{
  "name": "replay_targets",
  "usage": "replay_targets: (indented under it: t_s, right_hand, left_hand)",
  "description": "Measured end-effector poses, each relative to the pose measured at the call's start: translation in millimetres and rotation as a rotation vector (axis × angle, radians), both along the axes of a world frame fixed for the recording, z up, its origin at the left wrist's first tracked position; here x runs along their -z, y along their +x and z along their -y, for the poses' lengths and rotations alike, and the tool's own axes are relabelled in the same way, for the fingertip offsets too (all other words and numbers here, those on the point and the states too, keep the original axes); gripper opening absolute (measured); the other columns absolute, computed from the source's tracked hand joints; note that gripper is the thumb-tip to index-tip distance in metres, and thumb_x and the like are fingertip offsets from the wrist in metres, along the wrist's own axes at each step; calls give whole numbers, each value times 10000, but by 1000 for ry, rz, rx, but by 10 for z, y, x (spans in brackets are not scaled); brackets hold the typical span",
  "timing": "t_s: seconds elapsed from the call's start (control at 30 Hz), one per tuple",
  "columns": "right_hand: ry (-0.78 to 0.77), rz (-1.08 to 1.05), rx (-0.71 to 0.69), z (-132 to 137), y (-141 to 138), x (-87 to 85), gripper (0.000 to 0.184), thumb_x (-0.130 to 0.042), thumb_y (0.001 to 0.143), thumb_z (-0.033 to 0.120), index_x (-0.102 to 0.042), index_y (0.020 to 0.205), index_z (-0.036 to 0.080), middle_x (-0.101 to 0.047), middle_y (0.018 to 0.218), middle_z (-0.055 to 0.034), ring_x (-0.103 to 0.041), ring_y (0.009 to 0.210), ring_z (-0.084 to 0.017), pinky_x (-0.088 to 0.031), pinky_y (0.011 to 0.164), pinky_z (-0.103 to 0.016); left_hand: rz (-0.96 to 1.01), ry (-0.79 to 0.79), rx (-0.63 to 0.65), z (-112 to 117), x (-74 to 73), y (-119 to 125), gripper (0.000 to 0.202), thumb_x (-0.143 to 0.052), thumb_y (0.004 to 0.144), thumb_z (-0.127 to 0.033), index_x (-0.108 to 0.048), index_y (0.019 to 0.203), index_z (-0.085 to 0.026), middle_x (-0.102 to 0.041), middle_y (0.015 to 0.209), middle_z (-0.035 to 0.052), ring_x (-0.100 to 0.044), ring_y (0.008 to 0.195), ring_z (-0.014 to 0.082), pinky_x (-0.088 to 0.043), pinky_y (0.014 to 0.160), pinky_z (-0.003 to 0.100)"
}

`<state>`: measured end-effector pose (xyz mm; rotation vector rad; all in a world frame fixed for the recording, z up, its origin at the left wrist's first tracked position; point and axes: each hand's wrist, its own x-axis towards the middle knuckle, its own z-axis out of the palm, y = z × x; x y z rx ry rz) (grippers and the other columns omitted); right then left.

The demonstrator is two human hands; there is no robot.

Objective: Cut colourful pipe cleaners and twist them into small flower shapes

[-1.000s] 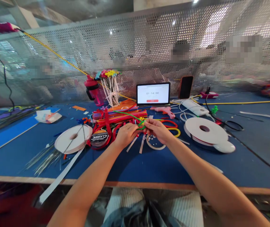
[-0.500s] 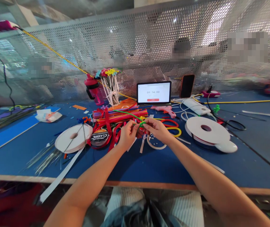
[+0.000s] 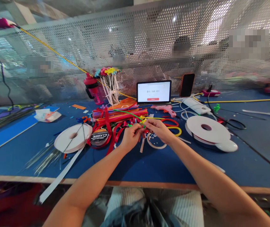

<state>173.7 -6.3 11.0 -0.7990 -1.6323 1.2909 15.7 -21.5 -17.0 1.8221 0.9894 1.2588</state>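
My left hand (image 3: 131, 137) and my right hand (image 3: 157, 130) meet above the blue table (image 3: 158, 164), with fingertips close together. Both pinch a green pipe cleaner (image 3: 127, 113), which arcs up and back over a heap of red and orange pipe cleaners (image 3: 122, 116). Small yellow and red bits (image 3: 143, 120) sit near its pinched end. A red ribbon (image 3: 107, 121) lies just left of my left hand. Closest to my right hand is a thin tape roll (image 3: 156, 145), just below it.
White spools (image 3: 72, 138) (image 3: 207, 129) stand on either side of my hands. Behind them are a tablet timer (image 3: 153, 91), a pink glue gun (image 3: 164, 110), a phone (image 3: 187, 85), a pink bottle (image 3: 93, 90) and a bunch of pipe-cleaner flowers (image 3: 108, 85).
My left hand has shifted slightly right, closer to my right hand, and now covers a white strip on the table. The whole view has tilted slightly.
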Motion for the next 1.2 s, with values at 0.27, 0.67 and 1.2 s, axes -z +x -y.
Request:
replay_targets:
  t_s: [0.27, 0.67, 1.2]
  right_hand:
    - [-215, -273, -112, 24, -31, 12, 270, -608, 786, 403, -538, 706, 155, -512, 650, 25, -379, 496, -51, -273, 472, -216]
    - [-299, -286, -60, 2, -46, 27, 306, -589, 786, 445, -550, 694, 156, -459, 555, 37, -300, 428, -43, -216, 394, -208]
    - [-195, -161, -68, 18, -36, 8, 339, -559, 804, 488, -521, 735, 159, -593, 545, 10, -498, 425, -66, -375, 415, -179]
  left_hand:
    - [215, -147, 87, 8, -50, 16, 297, -557, 809, -422, -530, 682, -155, -619, 549, -9, -457, 375, 64, -318, 387, 184]
    - [365, -224, 67, -12, -8, 69, 310, -568, 797, -442, -498, 689, -160, -546, 469, -38, -347, 351, 32, -221, 368, 165]
    - [396, -199, 24, 16, -34, 88, 251, -619, 766, -374, -508, 717, -155, -585, 551, -33, -491, 402, 59, -331, 378, 164]
